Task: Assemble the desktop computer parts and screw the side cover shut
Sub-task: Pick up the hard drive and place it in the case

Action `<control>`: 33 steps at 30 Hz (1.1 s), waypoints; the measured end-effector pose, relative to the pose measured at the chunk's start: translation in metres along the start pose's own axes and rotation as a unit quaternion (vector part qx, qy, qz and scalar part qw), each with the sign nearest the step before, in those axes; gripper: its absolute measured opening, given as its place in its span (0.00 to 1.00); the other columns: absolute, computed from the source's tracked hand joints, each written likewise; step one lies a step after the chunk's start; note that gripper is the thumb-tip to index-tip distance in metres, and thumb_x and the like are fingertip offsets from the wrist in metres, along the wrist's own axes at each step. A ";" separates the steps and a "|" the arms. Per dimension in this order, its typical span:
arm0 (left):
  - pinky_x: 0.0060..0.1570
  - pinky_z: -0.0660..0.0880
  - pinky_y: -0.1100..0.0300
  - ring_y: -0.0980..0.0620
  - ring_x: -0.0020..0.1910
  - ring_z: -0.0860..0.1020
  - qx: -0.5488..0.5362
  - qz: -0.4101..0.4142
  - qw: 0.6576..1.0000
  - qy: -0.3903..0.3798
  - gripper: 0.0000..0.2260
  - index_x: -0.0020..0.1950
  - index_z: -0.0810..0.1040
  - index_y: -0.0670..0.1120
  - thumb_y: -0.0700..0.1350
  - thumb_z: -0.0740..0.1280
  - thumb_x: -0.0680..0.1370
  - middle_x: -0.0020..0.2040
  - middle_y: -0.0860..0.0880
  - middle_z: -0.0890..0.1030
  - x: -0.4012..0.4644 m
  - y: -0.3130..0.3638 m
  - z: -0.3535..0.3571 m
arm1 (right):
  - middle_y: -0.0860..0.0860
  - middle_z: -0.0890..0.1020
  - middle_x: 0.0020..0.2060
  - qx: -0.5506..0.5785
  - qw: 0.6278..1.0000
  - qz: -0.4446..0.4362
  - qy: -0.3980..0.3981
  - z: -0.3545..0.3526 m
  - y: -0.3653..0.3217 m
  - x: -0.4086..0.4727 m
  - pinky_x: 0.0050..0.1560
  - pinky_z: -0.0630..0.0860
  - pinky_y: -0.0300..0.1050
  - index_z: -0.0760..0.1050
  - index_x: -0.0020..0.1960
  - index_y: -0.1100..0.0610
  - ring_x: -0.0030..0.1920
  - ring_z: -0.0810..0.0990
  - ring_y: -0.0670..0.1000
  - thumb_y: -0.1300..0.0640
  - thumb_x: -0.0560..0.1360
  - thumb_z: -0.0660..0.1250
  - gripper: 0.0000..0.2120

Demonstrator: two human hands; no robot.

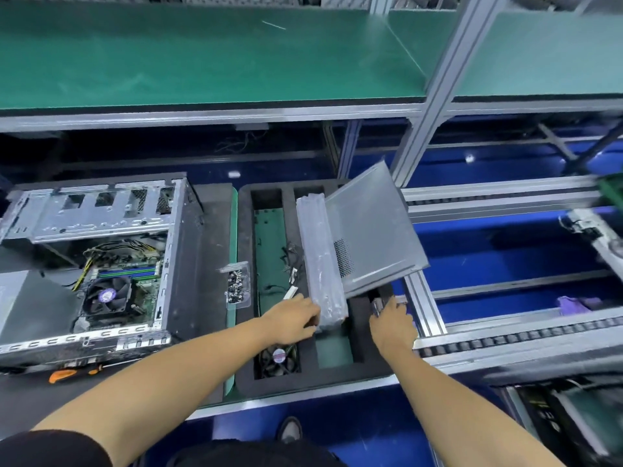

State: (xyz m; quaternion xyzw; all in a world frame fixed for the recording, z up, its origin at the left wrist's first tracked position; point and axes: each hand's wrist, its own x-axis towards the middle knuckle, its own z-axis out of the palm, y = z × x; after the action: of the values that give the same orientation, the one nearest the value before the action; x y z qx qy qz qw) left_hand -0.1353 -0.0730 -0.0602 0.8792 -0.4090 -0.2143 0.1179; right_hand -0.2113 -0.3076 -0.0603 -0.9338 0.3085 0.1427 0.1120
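An open desktop case (101, 264) lies on its side at the left, its motherboard and CPU fan (108, 294) exposed. To its right sits a black foam tray (357, 335) with slots. My left hand (293, 318) grips the near end of a grey wrapped part (322, 261) standing in the tray. A grey side cover (371, 230) leans tilted over the tray's right side. My right hand (392, 320) reaches under the cover's near edge and holds a small metal piece (377, 306). A clear box of screws (237, 284) lies between case and tray.
An orange-handled tool (64, 375) lies at the case's front edge. A loose fan (278, 357) sits in the tray's near slot, with cables (291, 261) further back. Roller conveyor rails (505, 342) run to the right, and a green shelf (202, 59) hangs overhead.
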 end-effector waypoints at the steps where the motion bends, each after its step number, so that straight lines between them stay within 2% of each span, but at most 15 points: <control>1: 0.49 0.69 0.52 0.49 0.51 0.69 0.000 0.000 1.000 -0.013 0.08 0.55 0.75 0.48 0.50 0.64 0.80 0.53 0.47 0.77 0.000 0.001 0.000 | 0.57 0.77 0.63 -0.014 1.000 -0.012 -0.007 -0.001 0.004 0.003 0.50 0.75 0.52 0.66 0.69 0.58 0.60 0.78 0.59 0.50 0.81 0.62 0.21; 3: 0.52 0.72 0.50 0.50 0.51 0.68 -0.002 0.000 0.999 -0.039 0.08 0.57 0.75 0.48 0.50 0.64 0.81 0.55 0.47 0.77 -0.002 0.003 -0.003 | 0.54 0.80 0.57 -0.013 0.999 -0.030 0.005 -0.004 0.007 0.005 0.43 0.72 0.48 0.69 0.62 0.56 0.53 0.81 0.57 0.50 0.80 0.62 0.14; 5: 0.53 0.72 0.49 0.49 0.53 0.69 -0.013 0.000 0.998 -0.056 0.09 0.58 0.75 0.48 0.51 0.64 0.81 0.56 0.47 0.77 -0.004 0.004 -0.009 | 0.51 0.82 0.49 0.009 0.999 -0.037 0.035 -0.012 0.006 0.003 0.38 0.66 0.46 0.69 0.54 0.53 0.43 0.79 0.56 0.52 0.77 0.63 0.08; 7: 0.53 0.73 0.50 0.48 0.56 0.71 -0.036 -0.002 0.998 -0.056 0.09 0.57 0.75 0.48 0.51 0.65 0.81 0.56 0.48 0.79 -0.005 0.004 -0.019 | 0.50 0.80 0.43 0.006 0.997 -0.049 0.055 -0.022 0.004 -0.001 0.37 0.67 0.45 0.68 0.51 0.53 0.39 0.77 0.56 0.52 0.76 0.62 0.07; 10: 0.56 0.73 0.52 0.48 0.57 0.73 -0.079 -0.008 0.996 -0.048 0.09 0.59 0.77 0.48 0.49 0.65 0.82 0.58 0.49 0.80 -0.005 0.005 -0.038 | 0.50 0.80 0.40 0.011 0.994 -0.068 0.080 -0.043 0.003 -0.006 0.37 0.70 0.46 0.69 0.50 0.52 0.38 0.76 0.56 0.50 0.77 0.60 0.06; 14: 0.54 0.71 0.57 0.52 0.55 0.74 -0.100 -0.004 0.994 -0.047 0.09 0.60 0.76 0.47 0.49 0.65 0.82 0.58 0.50 0.80 -0.007 0.006 -0.065 | 0.51 0.82 0.40 -0.012 0.989 -0.104 0.102 -0.078 -0.005 -0.012 0.38 0.69 0.46 0.68 0.48 0.50 0.42 0.79 0.58 0.50 0.74 0.62 0.06; 18: 0.54 0.75 0.56 0.51 0.54 0.78 -0.138 0.002 0.990 -0.017 0.10 0.60 0.77 0.45 0.48 0.66 0.81 0.57 0.48 0.81 -0.013 0.007 -0.089 | 0.51 0.80 0.36 -0.026 0.988 -0.112 0.107 -0.121 -0.030 -0.019 0.36 0.67 0.45 0.68 0.43 0.53 0.38 0.76 0.58 0.49 0.75 0.61 0.07; 20: 0.56 0.76 0.53 0.48 0.54 0.79 -0.174 -0.012 0.985 0.008 0.11 0.60 0.77 0.45 0.48 0.67 0.81 0.57 0.47 0.81 -0.022 0.005 -0.101 | 0.49 0.77 0.33 -0.006 0.989 -0.119 0.082 -0.146 -0.056 -0.025 0.33 0.65 0.43 0.67 0.39 0.54 0.36 0.76 0.56 0.52 0.70 0.64 0.07; 22: 0.57 0.77 0.50 0.46 0.54 0.80 -0.222 -0.032 0.974 0.030 0.12 0.60 0.75 0.45 0.49 0.67 0.81 0.56 0.47 0.81 -0.034 0.002 -0.114 | 0.49 0.77 0.30 0.076 0.989 -0.113 0.064 -0.168 -0.091 -0.032 0.32 0.65 0.43 0.69 0.36 0.54 0.33 0.75 0.54 0.55 0.65 0.65 0.05; 24: 0.55 0.77 0.53 0.47 0.53 0.80 -0.279 -0.057 0.956 0.076 0.12 0.60 0.74 0.45 0.50 0.68 0.81 0.55 0.47 0.81 -0.050 -0.007 -0.127 | 0.50 0.76 0.29 0.223 0.967 -0.113 0.054 -0.183 -0.130 -0.042 0.33 0.66 0.44 0.73 0.33 0.54 0.33 0.75 0.55 0.55 0.61 0.66 0.03; 26: 0.45 0.76 0.63 0.49 0.48 0.79 -0.346 -0.091 0.922 0.146 0.13 0.59 0.71 0.45 0.51 0.68 0.81 0.54 0.47 0.80 -0.073 -0.020 -0.141 | 0.50 0.77 0.31 0.363 0.923 -0.116 0.056 -0.188 -0.170 -0.050 0.35 0.69 0.45 0.76 0.34 0.55 0.35 0.75 0.55 0.56 0.58 0.66 0.05; 27: 0.38 0.74 0.67 0.51 0.45 0.78 -0.365 -0.104 0.906 0.187 0.13 0.58 0.70 0.45 0.51 0.67 0.81 0.54 0.47 0.80 -0.086 -0.028 -0.149 | 0.51 0.78 0.34 0.419 0.899 -0.112 0.054 -0.187 -0.191 -0.055 0.36 0.70 0.45 0.76 0.37 0.56 0.36 0.75 0.56 0.57 0.60 0.67 0.06; 29: 0.33 0.72 0.67 0.53 0.41 0.76 -0.379 -0.129 0.876 0.270 0.11 0.58 0.69 0.46 0.50 0.65 0.83 0.54 0.48 0.79 -0.115 -0.046 -0.166 | 0.55 0.79 0.39 0.517 0.849 -0.107 0.035 -0.180 -0.229 -0.065 0.35 0.71 0.44 0.75 0.39 0.58 0.38 0.76 0.55 0.63 0.64 0.69 0.05; 31: 0.44 0.75 0.61 0.50 0.47 0.77 -0.394 -0.151 0.837 0.349 0.10 0.61 0.70 0.45 0.48 0.65 0.83 0.58 0.45 0.77 -0.144 -0.066 -0.179 | 0.58 0.80 0.41 0.580 0.809 -0.093 0.004 -0.167 -0.267 -0.073 0.36 0.73 0.45 0.75 0.42 0.59 0.38 0.77 0.56 0.64 0.66 0.69 0.06; 33: 0.54 0.75 0.51 0.43 0.53 0.78 -0.441 -0.175 0.781 0.405 0.13 0.65 0.68 0.44 0.46 0.65 0.83 0.60 0.44 0.76 -0.171 -0.082 -0.188 | 0.58 0.82 0.43 0.626 0.776 -0.072 -0.038 -0.152 -0.304 -0.085 0.41 0.75 0.49 0.78 0.44 0.59 0.39 0.79 0.55 0.63 0.68 0.69 0.05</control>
State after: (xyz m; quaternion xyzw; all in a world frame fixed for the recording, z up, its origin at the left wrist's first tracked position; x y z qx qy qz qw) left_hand -0.0898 0.1175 0.1215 0.7934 -0.0234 -0.0121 0.6081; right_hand -0.0618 -0.0685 0.1469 -0.6709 0.2575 -0.0550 0.6932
